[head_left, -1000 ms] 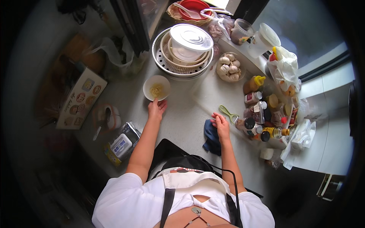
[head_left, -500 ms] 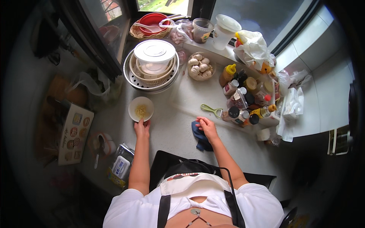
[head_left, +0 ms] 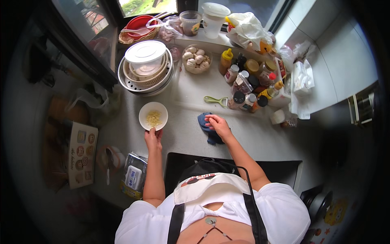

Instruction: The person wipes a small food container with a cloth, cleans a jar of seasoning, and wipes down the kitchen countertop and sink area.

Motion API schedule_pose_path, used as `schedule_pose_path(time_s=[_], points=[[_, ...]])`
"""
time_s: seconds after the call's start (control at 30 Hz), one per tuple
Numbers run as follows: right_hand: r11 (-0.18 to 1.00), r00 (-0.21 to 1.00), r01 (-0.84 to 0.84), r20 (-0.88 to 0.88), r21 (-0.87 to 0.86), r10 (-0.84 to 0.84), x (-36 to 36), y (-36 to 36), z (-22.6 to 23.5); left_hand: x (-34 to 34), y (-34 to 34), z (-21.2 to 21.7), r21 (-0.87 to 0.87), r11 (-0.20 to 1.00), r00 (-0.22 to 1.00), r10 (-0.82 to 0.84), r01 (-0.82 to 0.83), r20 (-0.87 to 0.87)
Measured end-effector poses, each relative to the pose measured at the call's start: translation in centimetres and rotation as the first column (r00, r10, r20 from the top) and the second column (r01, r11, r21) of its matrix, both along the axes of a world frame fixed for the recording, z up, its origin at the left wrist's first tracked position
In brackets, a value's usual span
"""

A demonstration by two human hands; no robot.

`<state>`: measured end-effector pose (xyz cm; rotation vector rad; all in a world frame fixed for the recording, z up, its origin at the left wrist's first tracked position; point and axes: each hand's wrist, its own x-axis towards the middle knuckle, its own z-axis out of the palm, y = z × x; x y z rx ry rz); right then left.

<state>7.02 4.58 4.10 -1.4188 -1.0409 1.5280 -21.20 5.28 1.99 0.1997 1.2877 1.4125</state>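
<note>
My left hand (head_left: pixel 153 140) grips a small white bowl (head_left: pixel 142 120) by its near rim, thumb on the edge. Chopped pale garlic (head_left: pixel 153 118) lies in the bowl. On the right, my right hand (head_left: pixel 218 125) is over a crumpled dark blue cloth (head_left: pixel 206 118) on the counter. Its fingers are loosely bent and apart, with nothing seen in them. Just beyond that hand lies a green-handled peeler (head_left: pixel 213 99). Farther back, a clear tub holds several garlic bulbs (head_left: pixel 196 61).
Stacked colanders and basins (head_left: pixel 124 81) with a lidded tub (head_left: pixel 145 55) stand at the back left. Sauce and spice bottles (head_left: pixel 248 81) crowd the right. The window sill carries a red bowl (head_left: pixel 142 24) and plastic cups (head_left: pixel 214 22). A wipes pack (head_left: pixel 133 177) sits beside my left forearm.
My view has shifted, so the counter things appear farther left and mostly higher. Held by my left hand, the bowl has moved right relative to the colanders. My right hand stays by the cloth.
</note>
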Motion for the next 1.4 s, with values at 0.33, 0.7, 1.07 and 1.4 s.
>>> schedule_pose_path(time_s=[0.33, 0.7, 1.07, 1.4], points=[[0.971, 0.973, 0.229, 0.01, 0.07, -0.231, 3.7, -6.7, 5.2, 10.5, -2.4, 5.6, 0.068, 0.746, 0.749, -0.656, 0.662, -0.094], [0.832, 0.843, 0.537, -0.071, 0.139, -0.533, 12.2, -21.3, 7.9, 23.7, -9.0, 9.3, 0.111, 0.258, 0.278, -0.928, 0.96, -0.248], [0.594, 0.614, 0.782, -0.074, 0.186, -0.785, 26.0, -42.5, 5.3, 42.0, -26.1, 8.0, 0.094, -0.065, -0.046, -0.979, 0.993, -0.197], [0.333, 0.321, 0.94, -0.137, -0.078, -0.937, 33.1, -55.5, 4.9, 56.2, -36.2, 5.6, 0.055, -0.451, -0.439, -0.886, 0.891, -0.147]])
